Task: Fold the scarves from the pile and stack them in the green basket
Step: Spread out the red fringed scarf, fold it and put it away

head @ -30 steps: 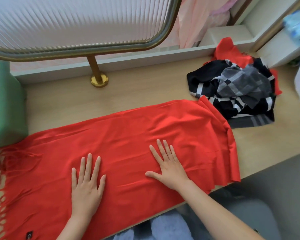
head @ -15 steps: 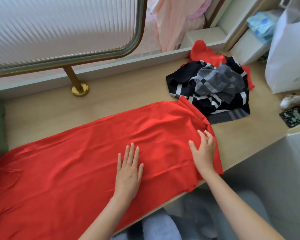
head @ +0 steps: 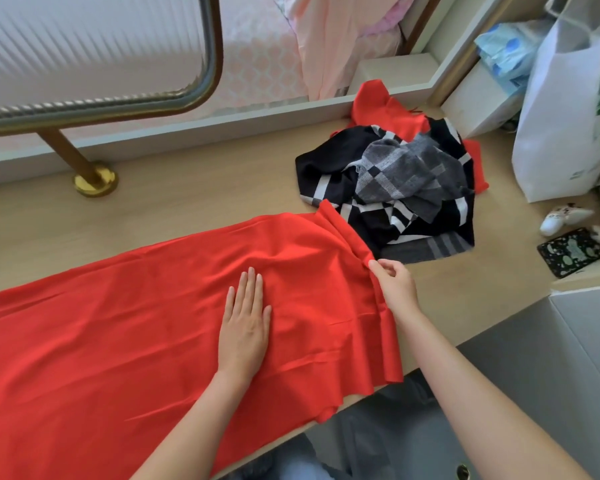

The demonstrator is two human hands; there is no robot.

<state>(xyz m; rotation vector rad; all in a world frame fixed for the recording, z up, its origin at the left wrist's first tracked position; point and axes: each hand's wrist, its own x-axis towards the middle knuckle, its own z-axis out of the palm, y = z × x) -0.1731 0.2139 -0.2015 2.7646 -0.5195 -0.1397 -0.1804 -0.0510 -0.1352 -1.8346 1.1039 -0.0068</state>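
Note:
A long red scarf [head: 125, 317] lies spread flat across the wooden table [head: 194, 202], running off the left edge of the view. My left hand [head: 245, 323] rests flat on it with fingers together, palm down. My right hand [head: 395, 285] pinches the scarf's bunched right edge between thumb and fingers. Behind that edge sits the pile of scarves [head: 395, 181]: black-and-white checked, grey checked, and red cloth beneath. The green basket is out of view.
A brass rail post [head: 94, 178] stands at the back left under a ribbed glass panel. A white paper bag [head: 568, 126], a small white figure [head: 561, 216] and a dark patterned phone case [head: 568, 256] sit at the right. The table's front edge runs diagonally below my arms.
The view has swung right, so the green basket and fringed end left the frame. My right hand slid from the scarf's middle to its right edge and pinched it; my left hand moved right too.

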